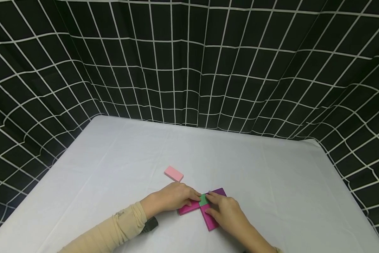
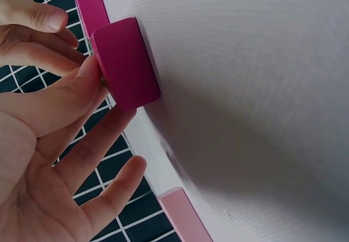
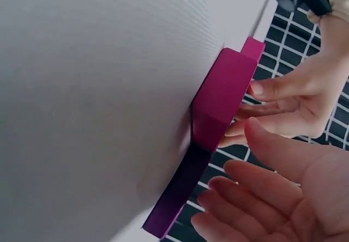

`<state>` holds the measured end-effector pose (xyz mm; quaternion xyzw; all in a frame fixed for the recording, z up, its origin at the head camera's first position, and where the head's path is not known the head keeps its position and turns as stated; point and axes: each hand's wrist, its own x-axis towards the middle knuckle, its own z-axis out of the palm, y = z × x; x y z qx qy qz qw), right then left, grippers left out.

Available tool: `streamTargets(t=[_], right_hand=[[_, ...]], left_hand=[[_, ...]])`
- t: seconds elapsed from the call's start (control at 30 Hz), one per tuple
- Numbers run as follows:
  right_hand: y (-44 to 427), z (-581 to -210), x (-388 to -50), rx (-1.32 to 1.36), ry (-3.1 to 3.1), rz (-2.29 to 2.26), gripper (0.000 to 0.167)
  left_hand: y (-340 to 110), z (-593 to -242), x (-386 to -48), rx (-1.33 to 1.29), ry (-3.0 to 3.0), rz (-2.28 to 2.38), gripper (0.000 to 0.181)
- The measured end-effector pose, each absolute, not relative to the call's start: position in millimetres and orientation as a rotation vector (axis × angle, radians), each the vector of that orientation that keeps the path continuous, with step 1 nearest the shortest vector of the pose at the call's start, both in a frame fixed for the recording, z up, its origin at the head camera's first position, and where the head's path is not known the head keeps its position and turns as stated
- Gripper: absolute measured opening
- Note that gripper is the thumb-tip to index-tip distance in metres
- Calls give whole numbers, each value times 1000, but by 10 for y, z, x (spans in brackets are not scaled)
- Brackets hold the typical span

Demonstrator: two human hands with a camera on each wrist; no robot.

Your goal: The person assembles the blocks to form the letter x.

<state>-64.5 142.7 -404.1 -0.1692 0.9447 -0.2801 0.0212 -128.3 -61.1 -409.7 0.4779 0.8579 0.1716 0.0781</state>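
Four-armed shape aside, several flat blocks meet around a small green piece on the white table. A magenta block lies on its left, another magenta block on its near side, and a purple block on its right. My left hand holds the left magenta block between thumb and fingers, with a fingertip at the green piece. My right hand touches the blocks with its thumb near the near magenta block and its fingers extended at the purple one. The fingers partly hide the joints.
A light pink block lies apart, beyond my left hand. A dark object shows beside the left sleeve, apparently worn at the wrist. A black curtain with a white grid surrounds the back and sides of the white table.
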Motion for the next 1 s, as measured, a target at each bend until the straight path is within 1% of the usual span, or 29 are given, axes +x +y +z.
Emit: streamTargets(t=[0.4,1.0], right_hand=[[1392,-4076,-650,-596,2956,-777,40],[1392,-4094,-652,-623,2965,-762,40]], left_hand=[[-612,-4101,-1284,1420,2560,524,27],[-624,-4106,-1285,1434,2549,539,27]])
